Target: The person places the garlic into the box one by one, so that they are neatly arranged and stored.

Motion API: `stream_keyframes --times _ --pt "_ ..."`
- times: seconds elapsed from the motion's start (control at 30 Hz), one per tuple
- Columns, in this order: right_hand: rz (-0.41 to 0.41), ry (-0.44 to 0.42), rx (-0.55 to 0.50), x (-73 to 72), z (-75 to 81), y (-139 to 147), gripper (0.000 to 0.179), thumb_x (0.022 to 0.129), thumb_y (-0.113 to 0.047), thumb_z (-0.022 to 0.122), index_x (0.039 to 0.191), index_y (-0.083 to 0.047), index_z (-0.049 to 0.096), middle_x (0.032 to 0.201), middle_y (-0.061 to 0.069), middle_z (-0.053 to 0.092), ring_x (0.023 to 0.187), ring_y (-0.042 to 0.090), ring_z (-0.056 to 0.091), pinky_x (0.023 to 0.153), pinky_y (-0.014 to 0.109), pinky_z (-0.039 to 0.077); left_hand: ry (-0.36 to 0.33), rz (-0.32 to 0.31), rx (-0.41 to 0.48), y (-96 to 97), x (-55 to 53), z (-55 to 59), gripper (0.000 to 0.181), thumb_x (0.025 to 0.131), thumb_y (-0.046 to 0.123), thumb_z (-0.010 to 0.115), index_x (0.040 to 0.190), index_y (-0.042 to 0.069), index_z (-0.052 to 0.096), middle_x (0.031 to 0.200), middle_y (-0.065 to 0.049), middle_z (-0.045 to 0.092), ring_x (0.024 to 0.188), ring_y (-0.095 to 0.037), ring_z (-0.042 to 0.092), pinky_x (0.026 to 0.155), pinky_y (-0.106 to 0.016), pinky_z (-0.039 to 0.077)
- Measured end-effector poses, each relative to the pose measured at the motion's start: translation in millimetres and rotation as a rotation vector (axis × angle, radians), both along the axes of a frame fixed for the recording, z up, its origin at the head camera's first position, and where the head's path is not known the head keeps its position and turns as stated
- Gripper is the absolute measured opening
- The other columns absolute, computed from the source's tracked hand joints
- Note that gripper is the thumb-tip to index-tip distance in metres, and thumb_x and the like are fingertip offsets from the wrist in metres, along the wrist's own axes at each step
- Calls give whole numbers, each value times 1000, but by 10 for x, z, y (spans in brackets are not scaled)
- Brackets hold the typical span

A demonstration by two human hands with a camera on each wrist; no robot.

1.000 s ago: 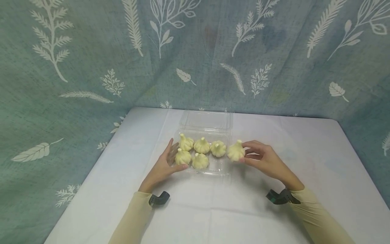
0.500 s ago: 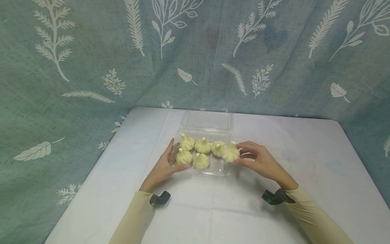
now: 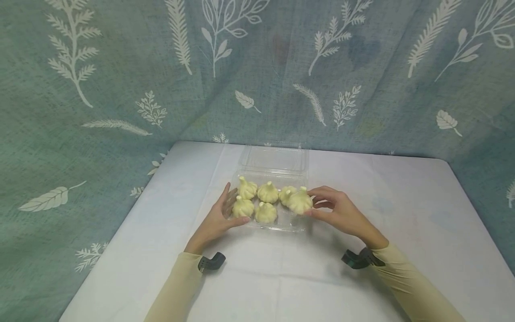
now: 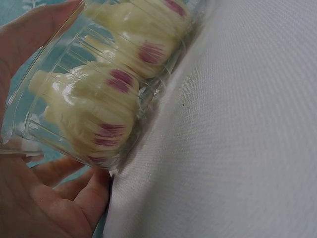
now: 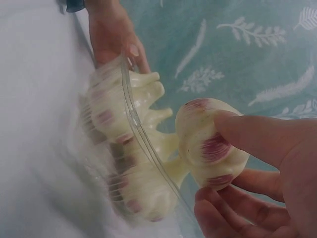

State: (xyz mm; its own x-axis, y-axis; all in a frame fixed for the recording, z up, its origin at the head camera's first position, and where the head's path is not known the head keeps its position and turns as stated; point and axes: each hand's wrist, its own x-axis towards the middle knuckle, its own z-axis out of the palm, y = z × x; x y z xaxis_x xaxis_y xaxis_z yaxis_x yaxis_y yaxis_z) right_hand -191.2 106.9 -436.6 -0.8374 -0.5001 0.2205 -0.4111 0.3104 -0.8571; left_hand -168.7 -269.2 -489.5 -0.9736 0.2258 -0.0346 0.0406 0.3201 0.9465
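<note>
A clear plastic clamshell container (image 3: 290,226) stands on the white-covered table, its hinged lid (image 3: 275,157) laid back behind it. Several pale garlic bulbs (image 3: 266,213) sit inside, stems up. In the left wrist view the bulbs show purple streaks through the ribbed wall. My left hand (image 3: 216,220) grips the container's left end, thumb at the front rim and fingers along the side. My right hand (image 3: 342,213) pinches another garlic bulb (image 5: 210,144) between thumb and fingers. That bulb hangs above the container's right part, partly covering the back-right bulb in the head view.
The white tablecloth (image 3: 257,286) spreads around the container. Behind the table hangs a blue-green curtain (image 3: 265,67) with white leaf prints, also along the left side. A dark strap device (image 3: 211,261) is on each wrist.
My right hand has moved left with its garlic bulb, from beside the container's right edge to above its right part. The left hand has stayed at the container.
</note>
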Motion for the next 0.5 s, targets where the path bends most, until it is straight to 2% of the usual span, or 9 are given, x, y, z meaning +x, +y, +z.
stream_keyframes --times 0.27,0.5 --pt "-4 52 50 -15 -2 -55 45 87 -19 85 129 -11 71 132 7 69 116 21 66 99 46 63 -4 2 -6 2 8 8 125 85 32 86 168 23 -7 176 -8 14 161 -37 20 132 -50 25" --pt "-9 77 76 -29 -28 -92 44 87 -22 85 127 -12 72 131 7 70 127 28 64 108 54 57 -5 1 -12 -5 5 7 124 85 32 86 167 27 -7 176 -7 13 161 -36 20 132 -49 25"
